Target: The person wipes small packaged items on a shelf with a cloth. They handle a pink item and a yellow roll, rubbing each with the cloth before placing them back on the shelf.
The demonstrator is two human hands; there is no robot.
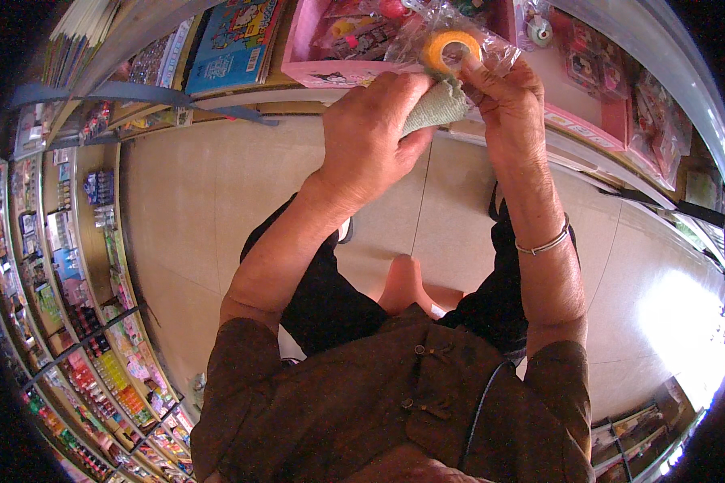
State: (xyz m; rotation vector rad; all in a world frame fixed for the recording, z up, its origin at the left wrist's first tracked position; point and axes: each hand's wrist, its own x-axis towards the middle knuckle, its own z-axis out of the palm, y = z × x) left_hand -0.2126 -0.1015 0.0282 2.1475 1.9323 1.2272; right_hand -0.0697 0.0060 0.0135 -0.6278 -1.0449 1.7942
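My left hand (368, 130) is closed around a folded pale green cloth (438, 108), its end poking out towards the right. My right hand (507, 90) pinches a yellow-orange ring-shaped roll (436, 49), which looks like a roll of tape, between thumb and fingers. Crinkled clear plastic wrap (501, 51) lies about the roll. The two hands are close together above the front edge of a shelf. Behind them stands a pink box (332, 75) with small packaged goods in it. Whether the cloth touches the roll cannot be told.
Blue illustrated booklets (229, 48) lie left of the pink box. Another pink tray (598, 130) with packaged trinkets is at the right. Shelves of small goods (66, 271) line the left side. Below are the tiled floor (175, 199) and a reddish-pink seat (402, 284) between my legs.
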